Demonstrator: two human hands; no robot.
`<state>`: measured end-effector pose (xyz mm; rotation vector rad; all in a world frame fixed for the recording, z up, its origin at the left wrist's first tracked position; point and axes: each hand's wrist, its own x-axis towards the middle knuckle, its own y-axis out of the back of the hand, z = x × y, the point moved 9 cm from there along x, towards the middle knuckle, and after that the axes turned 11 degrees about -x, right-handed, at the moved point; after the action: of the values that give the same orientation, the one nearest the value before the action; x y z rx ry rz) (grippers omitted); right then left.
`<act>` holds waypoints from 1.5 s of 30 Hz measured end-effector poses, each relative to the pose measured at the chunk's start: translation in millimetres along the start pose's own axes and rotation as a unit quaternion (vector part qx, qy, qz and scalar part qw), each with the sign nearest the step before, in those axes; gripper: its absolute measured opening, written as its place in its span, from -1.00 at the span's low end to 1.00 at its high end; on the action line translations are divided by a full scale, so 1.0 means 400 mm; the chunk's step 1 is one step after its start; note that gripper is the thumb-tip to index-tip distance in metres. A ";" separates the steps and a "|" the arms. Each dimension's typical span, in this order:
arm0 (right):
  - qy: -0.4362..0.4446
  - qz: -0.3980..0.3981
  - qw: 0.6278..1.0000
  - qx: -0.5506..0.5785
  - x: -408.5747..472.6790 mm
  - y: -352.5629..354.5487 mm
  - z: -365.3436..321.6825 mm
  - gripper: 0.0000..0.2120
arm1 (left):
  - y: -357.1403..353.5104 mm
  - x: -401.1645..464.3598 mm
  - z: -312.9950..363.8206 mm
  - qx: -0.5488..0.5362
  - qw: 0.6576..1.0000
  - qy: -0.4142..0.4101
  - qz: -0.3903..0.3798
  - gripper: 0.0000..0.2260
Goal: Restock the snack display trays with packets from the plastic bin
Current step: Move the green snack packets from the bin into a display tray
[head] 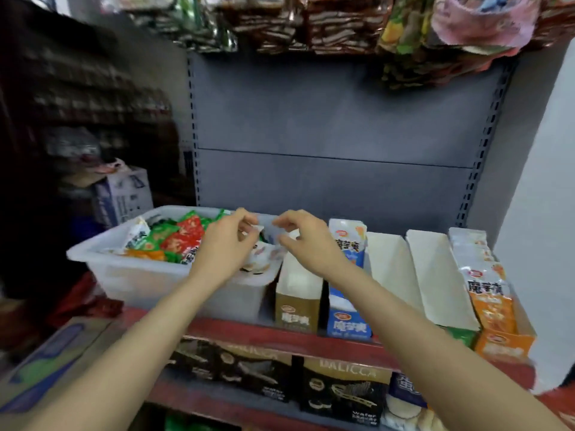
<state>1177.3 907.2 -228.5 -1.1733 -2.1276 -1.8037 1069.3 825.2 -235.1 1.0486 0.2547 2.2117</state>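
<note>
A translucent plastic bin (140, 275) sits on the left of the red shelf, holding several green, red, orange and white snack packets (174, 237). My left hand (225, 247) hovers over the bin's right end and pinches the edge of a small pale packet (257, 228). My right hand (306, 241) is just right of it, above the brown display tray (297, 306), with thumb and forefinger curved toward each other. Blur hides whether it holds anything. The blue tray (348, 325) and orange tray (501, 343) hold packets. Two white-lined trays (435, 275) between them look bare.
A grey perforated back panel (326, 126) rises behind the shelf, with hanging snack bags (326, 23) overhead. Boxed wafers (342, 396) fill the shelf below. A cardboard carton (46, 362) stands at the lower left and a white box (127, 194) behind the bin.
</note>
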 end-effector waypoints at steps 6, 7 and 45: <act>0.048 -0.100 0.994 0.024 0.131 -0.194 -0.220 -0.64 | 0.262 0.023 -0.234 0.139 0.986 0.092 -0.008 -0.71; 0.049 -0.122 0.991 0.020 0.149 -0.231 -0.242 -0.62 | 0.289 0.024 -0.271 0.164 0.980 0.109 -0.030 -0.66; -0.159 0.019 0.949 0.270 -0.054 0.106 0.147 -0.39 | -0.121 0.065 0.037 -0.382 0.911 0.135 -0.076 -0.68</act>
<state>1240.4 948.3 -223.4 -1.3929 -2.5097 -0.9470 1092.1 877.0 -230.2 0.2819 -0.3823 2.0187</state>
